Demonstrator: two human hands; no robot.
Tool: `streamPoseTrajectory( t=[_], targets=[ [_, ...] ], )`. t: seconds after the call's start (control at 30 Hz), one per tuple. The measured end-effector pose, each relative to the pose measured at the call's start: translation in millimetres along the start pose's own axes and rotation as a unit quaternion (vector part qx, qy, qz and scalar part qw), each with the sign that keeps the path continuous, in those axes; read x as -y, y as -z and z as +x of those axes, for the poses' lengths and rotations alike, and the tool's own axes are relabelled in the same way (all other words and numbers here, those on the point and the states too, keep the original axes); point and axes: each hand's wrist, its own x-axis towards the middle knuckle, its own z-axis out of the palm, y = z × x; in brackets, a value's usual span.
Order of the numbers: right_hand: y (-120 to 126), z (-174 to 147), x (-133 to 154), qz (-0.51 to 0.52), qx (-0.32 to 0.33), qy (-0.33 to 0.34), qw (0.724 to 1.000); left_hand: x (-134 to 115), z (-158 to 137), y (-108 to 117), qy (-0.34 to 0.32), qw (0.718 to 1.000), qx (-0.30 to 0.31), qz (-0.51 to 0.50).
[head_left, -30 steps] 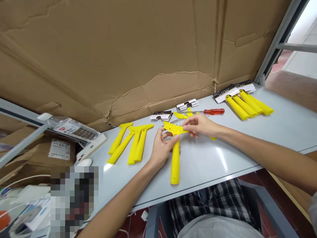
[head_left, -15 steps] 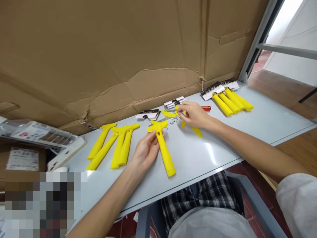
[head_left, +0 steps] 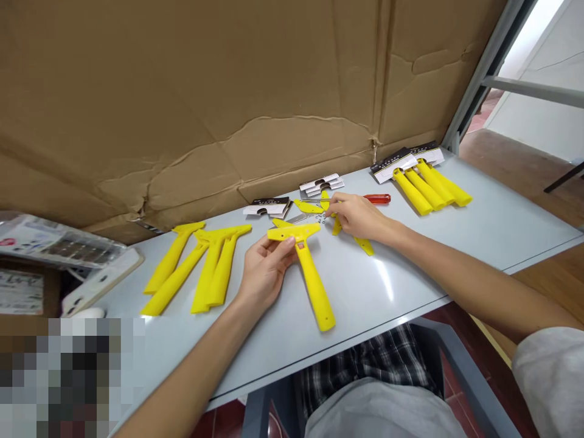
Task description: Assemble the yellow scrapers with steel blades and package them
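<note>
Out on the far left, a plastic packet (head_left: 59, 243) sits just behind a white power strip (head_left: 107, 280). Moving right, here are four yellow handles (head_left: 223, 267) lying in a bunch on the table (head_left: 356, 298), their crossbars at the far end. Next comes the left hand (head_left: 267, 274), and it has a firm pinch: thumb on the face of a yellow T-handle (head_left: 314, 286), just below its crossbar, fingers curled behind. That T-handle is right of the bunch, its shaft slanting toward the near edge. Beyond it lie folded cards (head_left: 269, 207) and a thin metal strip (head_left: 296, 219), then another card stack (head_left: 322, 184) by the cardboard (head_left: 205, 91). And now the right hand (head_left: 358, 216)! Fingers bunched, tips down beside small screws (head_left: 323, 219) and among yellow plates (head_left: 310, 207); whether it pinches a screw, I can't tell. Just behind, a screwdriver (head_left: 378, 199) shows its red grip. Finally, far right, carded handles (head_left: 431, 188) lie side by side, their printed tops toward the cardboard.
</note>
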Motion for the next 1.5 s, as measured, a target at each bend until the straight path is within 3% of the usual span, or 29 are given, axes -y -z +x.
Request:
streamPoseTrajectory(
  t=[0.27,0.4,0.63,0.8,1.0,1.13,1.3,1.5],
  targets=[
    [-3,-2,9,-0.019,-0.037,0.017,0.999,4,4,7,0.007,0.991,0.1,0.09],
    [-8,-2,15,-0.018,-0.039,0.037,0.998,2,3,7,0.026,0.99,0.114,0.083],
    [-13,-1,8,-0.013,0.017,0.043,0.999,-5,1,6,0.086,0.991,0.098,0.027],
    [-9,12,15,-0.009,-0.001,0.044,0.999,-4,-1,6,0.085,0.988,0.119,0.043],
    [-8,58,37,-0.111,0.09,0.062,0.988,-4,1,7,0.086,0.987,0.134,0.029],
    [-8,79,38,-0.131,0.147,0.083,0.977,-3,2,8,0.089,0.987,0.132,0.021],
    [-10,81,32,-0.122,0.159,0.091,0.976,1,5,11,0.078,0.986,0.144,0.025],
    [-6,73,46,-0.157,0.166,0.077,0.97,0,4,12,0.083,0.985,0.148,0.025]
  ],
)
